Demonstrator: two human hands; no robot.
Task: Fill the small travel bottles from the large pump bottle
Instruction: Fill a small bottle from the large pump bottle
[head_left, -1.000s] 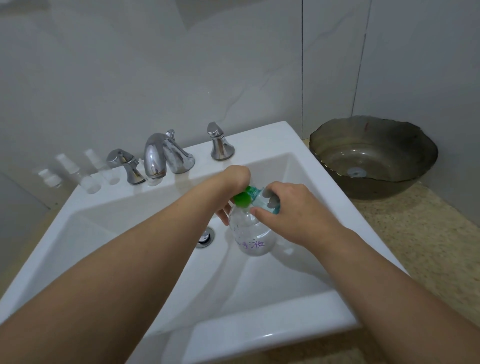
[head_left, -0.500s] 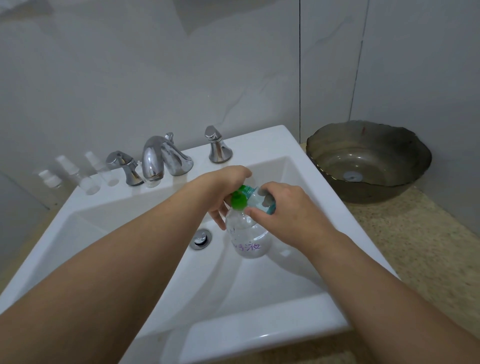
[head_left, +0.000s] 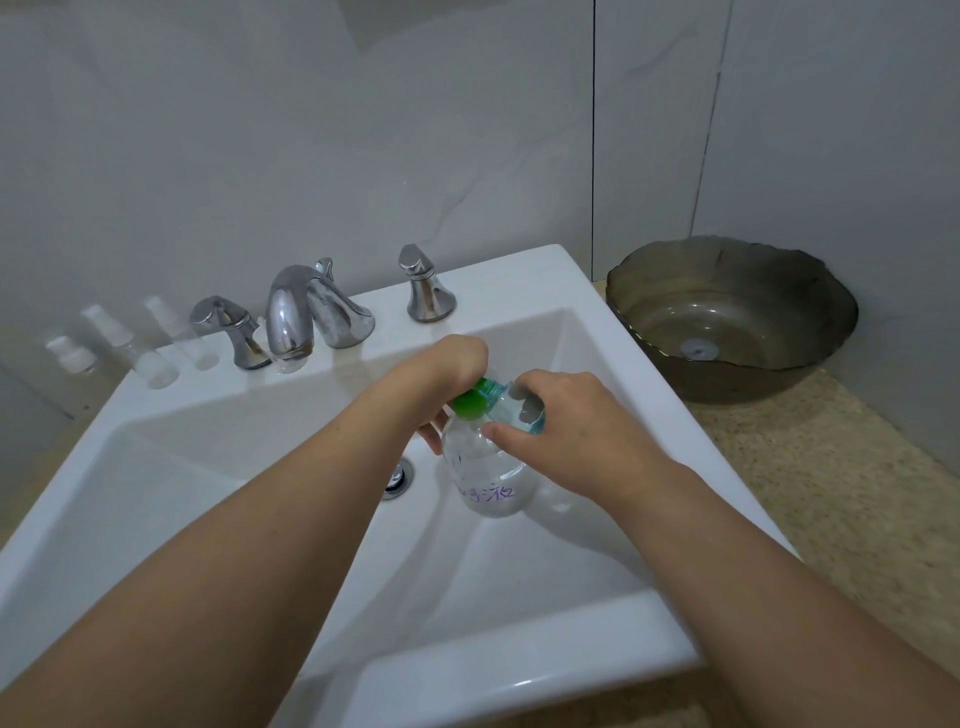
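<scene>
Over the basin of the white sink (head_left: 519, 670), a clear round bottle (head_left: 488, 483) with purple writing hangs upright. My left hand (head_left: 452, 379) curls round its neck from behind. A green piece (head_left: 474, 401) sits at the bottle's mouth. My right hand (head_left: 576, 431) grips a small clear bottle (head_left: 519, 408) with bluish liquid, tipped on its side against the green piece. Three small clear travel bottles (head_left: 150, 353) with white caps stand at the sink's back left corner.
A chrome tap (head_left: 301, 317) with two handles (head_left: 228, 325) stands on the sink's back ledge. A chrome drain (head_left: 400, 478) lies in the basin, left of the bottle. A dark glass bowl (head_left: 727, 317) rests on the speckled counter (head_left: 831, 493) to the right.
Both hands stay on the bottles over the basin. The view has shifted slightly; nothing else has visibly moved.
</scene>
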